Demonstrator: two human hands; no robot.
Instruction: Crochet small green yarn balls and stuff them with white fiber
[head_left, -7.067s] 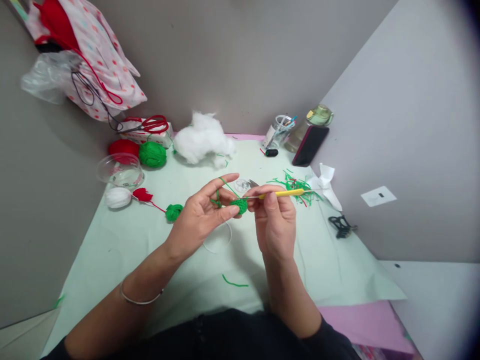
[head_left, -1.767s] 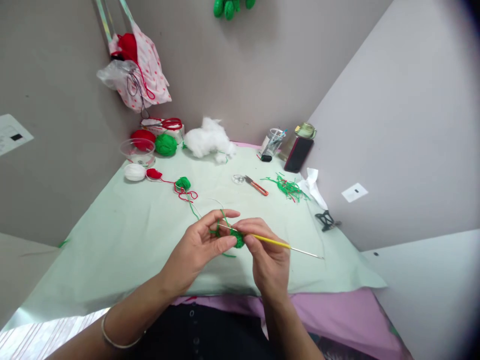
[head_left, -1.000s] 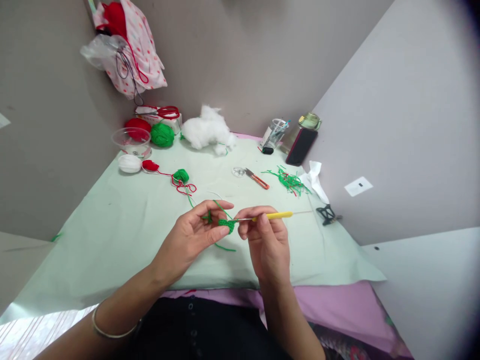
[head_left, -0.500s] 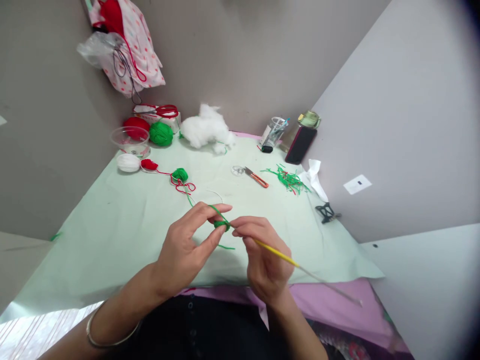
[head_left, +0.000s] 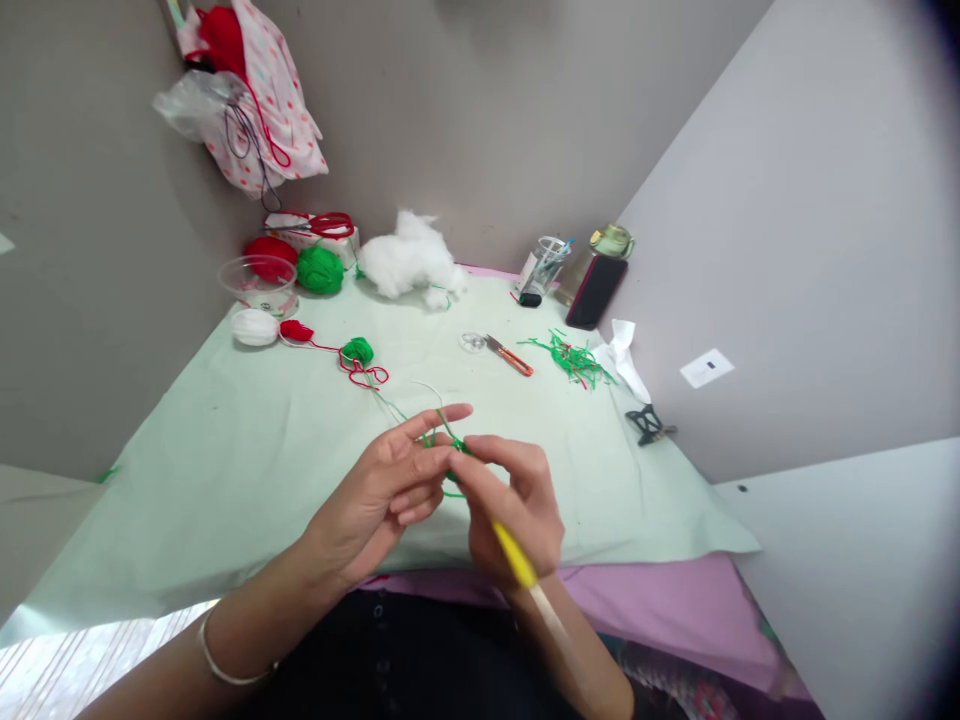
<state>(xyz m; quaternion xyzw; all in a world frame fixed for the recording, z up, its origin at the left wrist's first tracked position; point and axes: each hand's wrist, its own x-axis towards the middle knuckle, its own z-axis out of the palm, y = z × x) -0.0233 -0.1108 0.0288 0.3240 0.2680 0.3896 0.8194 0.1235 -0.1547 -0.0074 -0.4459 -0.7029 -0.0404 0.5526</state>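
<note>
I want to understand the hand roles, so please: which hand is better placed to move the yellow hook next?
Right, I judge: the right hand grips the yellow hook, while the left hand pinches the green piece, with green yarn over its raised finger.

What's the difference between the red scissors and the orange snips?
The red scissors lie on a box at the back; the orange snips lie on the cloth, farther forward. The scissors have looped handles, while the snips show no finger loops. Both are cutting tools, and neither is held.
</note>
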